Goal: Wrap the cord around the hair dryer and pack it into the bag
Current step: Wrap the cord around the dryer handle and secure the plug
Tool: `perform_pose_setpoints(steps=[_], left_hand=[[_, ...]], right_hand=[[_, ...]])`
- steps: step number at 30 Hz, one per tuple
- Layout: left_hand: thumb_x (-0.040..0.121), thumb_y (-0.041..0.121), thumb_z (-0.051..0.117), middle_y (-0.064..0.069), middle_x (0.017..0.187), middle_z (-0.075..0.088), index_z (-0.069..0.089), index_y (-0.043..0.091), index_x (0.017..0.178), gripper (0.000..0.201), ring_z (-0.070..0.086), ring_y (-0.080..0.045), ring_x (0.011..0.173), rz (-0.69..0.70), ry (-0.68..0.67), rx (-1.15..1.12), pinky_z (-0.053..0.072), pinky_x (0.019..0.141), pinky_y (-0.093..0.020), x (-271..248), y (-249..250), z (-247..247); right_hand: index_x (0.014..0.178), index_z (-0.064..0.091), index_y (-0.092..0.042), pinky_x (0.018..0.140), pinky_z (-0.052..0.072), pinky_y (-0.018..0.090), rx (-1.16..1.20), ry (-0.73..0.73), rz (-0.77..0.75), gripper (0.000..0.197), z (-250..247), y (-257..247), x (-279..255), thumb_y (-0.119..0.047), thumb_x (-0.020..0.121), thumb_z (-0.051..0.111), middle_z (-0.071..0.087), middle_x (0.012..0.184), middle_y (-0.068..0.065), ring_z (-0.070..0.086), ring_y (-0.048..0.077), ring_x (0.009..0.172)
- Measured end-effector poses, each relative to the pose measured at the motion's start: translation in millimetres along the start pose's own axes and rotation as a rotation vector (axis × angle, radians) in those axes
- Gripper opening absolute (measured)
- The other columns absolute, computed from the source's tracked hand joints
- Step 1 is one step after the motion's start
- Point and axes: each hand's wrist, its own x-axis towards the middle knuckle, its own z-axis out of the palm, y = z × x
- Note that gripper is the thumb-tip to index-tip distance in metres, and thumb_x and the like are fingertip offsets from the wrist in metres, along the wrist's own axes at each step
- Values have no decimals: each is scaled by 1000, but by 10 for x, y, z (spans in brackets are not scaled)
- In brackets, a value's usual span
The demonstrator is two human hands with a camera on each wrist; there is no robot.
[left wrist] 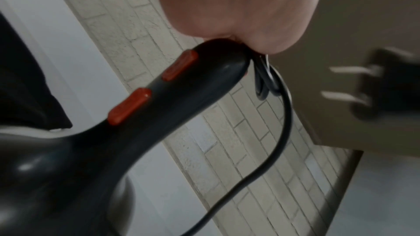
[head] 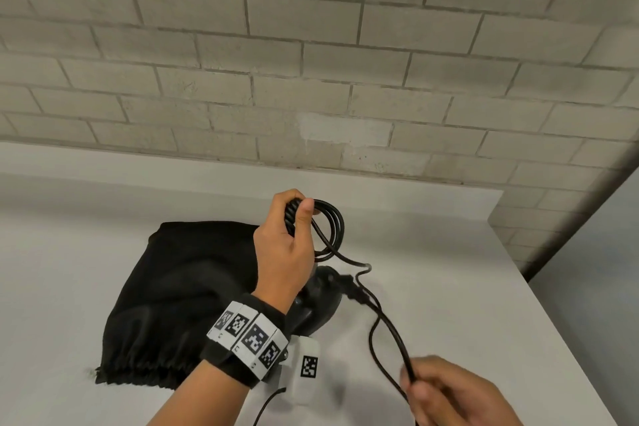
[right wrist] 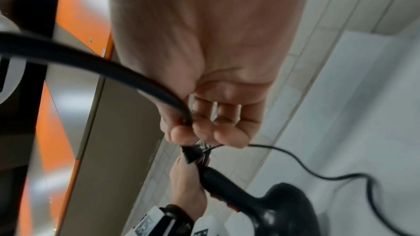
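My left hand (head: 297, 211) is raised over the table and grips the handle end of the black hair dryer (head: 320, 304), together with a few loops of black cord (head: 333, 228) coiled there. The dryer hangs nozzle-down; its two red switches (left wrist: 129, 105) show in the left wrist view. From the loops the cord (head: 383, 318) runs down to my right hand (head: 418, 387), which pinches it near the front edge. The plug (left wrist: 384, 87) with two prongs swings blurred near the dryer. A black drawstring bag (head: 179, 287) lies flat on the table, left of the dryer.
The white table (head: 449, 245) stands against a grey brick wall (head: 311, 62). Its right edge (head: 553, 308) drops to the floor. A thin cable (head: 269, 405) from my wrist band trails near the front.
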Motion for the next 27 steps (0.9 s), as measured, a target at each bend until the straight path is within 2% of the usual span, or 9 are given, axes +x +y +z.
perform_pose_setpoints(steps=[4,7,9,12,16,18,20,22,27], left_hand=[[98,37,48,1,79,68,58,19,100,21,52,-7,56,-44,-3,-13,42,56,-16,44,-68,-27],[100,38,49,2,76,66,58,20,99,20,52,-6,56,-21,-38,-30,41,54,-15,-4,-30,-15],[99,37,48,0,73,64,58,20,98,19,50,-9,55,0,-63,-44,40,51,-17,-54,9,7],[98,37,49,1,77,63,58,20,98,19,49,-12,54,9,-104,-59,39,50,-19,-119,53,43],[98,43,47,2,79,60,60,16,99,30,49,-10,55,35,-123,-64,39,52,-16,-188,84,64],[99,40,48,3,80,60,60,17,99,26,52,-11,56,46,-121,-55,40,51,-17,-195,85,72],[98,40,48,3,81,61,59,20,100,23,55,-14,59,52,-107,-39,44,53,-24,-194,81,77],[98,47,46,4,85,62,59,24,102,27,59,-16,64,54,-87,-31,47,57,-29,-183,77,66],[97,56,42,5,88,63,59,27,106,35,61,-17,67,62,-77,-17,49,60,-31,-160,52,28]], right_hand=[[86,71,-26,58,37,17,-248,-26,53,59,-213,225,-122,-81,72,54,59,62,8,49,11,54],[84,71,-35,62,41,16,-352,-65,161,36,-243,335,-77,-69,77,60,64,66,3,54,5,58],[85,68,-43,60,42,16,-444,-38,245,23,-229,391,17,-64,75,64,67,76,-8,54,0,59],[103,58,-52,64,41,7,-605,150,119,46,-216,381,273,-80,67,53,53,109,-27,56,0,89],[135,34,-44,100,28,11,-636,154,-57,65,13,15,654,-64,79,60,34,133,-34,30,-13,126],[137,28,-41,95,30,6,-628,51,-58,67,112,-133,800,-60,83,61,46,126,-28,36,-16,119],[119,42,-37,71,40,6,-610,-3,-107,39,157,-271,879,-50,88,61,62,86,-18,56,-8,85],[96,52,-31,54,37,13,-668,26,-219,16,122,-417,932,-45,92,58,50,56,-11,52,5,58],[89,65,-25,56,42,22,-870,85,-516,19,-45,-720,1084,-39,96,54,48,66,-13,45,5,61]])
